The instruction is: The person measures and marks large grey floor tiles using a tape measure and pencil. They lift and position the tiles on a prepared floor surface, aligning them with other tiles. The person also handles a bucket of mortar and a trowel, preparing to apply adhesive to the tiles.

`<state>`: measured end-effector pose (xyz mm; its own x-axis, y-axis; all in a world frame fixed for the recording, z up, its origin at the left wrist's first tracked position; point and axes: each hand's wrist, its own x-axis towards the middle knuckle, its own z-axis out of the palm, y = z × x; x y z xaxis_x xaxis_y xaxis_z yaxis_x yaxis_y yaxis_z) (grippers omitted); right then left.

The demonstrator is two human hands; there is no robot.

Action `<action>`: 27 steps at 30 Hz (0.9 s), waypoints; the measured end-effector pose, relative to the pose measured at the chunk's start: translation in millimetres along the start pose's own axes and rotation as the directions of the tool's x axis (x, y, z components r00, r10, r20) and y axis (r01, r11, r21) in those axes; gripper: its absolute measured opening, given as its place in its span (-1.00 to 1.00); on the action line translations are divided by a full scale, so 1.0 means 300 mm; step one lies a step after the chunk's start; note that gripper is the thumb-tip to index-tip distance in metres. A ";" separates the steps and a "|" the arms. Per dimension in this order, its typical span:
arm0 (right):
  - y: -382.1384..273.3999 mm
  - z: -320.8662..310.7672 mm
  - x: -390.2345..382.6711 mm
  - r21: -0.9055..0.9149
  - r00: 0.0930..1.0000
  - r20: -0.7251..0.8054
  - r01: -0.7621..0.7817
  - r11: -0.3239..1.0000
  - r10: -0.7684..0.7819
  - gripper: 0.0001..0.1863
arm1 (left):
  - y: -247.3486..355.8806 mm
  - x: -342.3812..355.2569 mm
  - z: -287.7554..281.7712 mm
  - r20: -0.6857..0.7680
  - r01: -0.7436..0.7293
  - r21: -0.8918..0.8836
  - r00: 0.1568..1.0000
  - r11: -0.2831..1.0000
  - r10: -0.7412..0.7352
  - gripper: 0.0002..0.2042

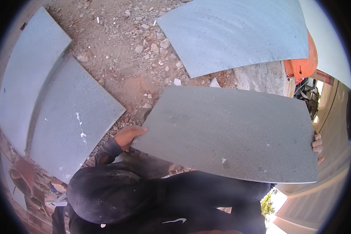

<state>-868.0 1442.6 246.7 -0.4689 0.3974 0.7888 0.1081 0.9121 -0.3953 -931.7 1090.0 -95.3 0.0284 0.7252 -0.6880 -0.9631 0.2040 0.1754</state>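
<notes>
A large rectangular grey stone-like slab (230, 132) is held up in front of my body, its broad face showing small white specks. My left hand (129, 136) is closed on its left edge, the thumb lying over the top face and the fingers partly hidden beneath. At the opposite short edge, the fingertips of my right hand (317, 145) curl round the rim; the rest of that hand is hidden behind the slab. Dark clothing (206, 199) covers my body just below the slab's near edge.
Two more grey slabs lie at left, one (72, 117) streaked white and overlapping another (27, 78). A bluish-lit slab (238, 35) is at the far side, beside an orange plastic object (303, 58). Stony, dusty ground (121, 50) spreads between them. A pale ribbed surface (323, 187) runs along the right.
</notes>
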 end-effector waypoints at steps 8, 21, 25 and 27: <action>-0.024 -0.024 -0.028 -0.130 0.991 0.076 -0.095 0.987 0.106 -0.46 | -0.060 0.138 0.024 -0.138 -0.137 0.248 0.975 0.959 0.175 -0.63; -0.088 -0.083 0.111 -0.315 0.927 0.349 -0.019 0.949 0.135 -0.33 | 0.066 -0.156 -0.046 0.193 -0.494 0.828 0.695 0.266 0.693 -0.47; -0.127 -0.003 0.338 -0.249 0.906 0.421 0.074 0.966 0.039 -0.28 | 0.112 -0.324 -0.125 0.265 -0.716 0.678 0.449 0.167 0.853 -0.38; -0.188 0.081 0.495 -0.199 0.889 0.458 0.140 0.970 -0.034 -0.26 | 0.061 -0.400 -0.116 0.150 -0.861 0.484 0.258 0.157 0.954 -0.33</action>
<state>-965.0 1447.8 374.7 -0.8215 0.2761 0.4990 0.2134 0.9603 -0.1799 -962.1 983.8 -34.1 -0.8715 0.4810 0.0954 -0.0460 -0.2738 0.9607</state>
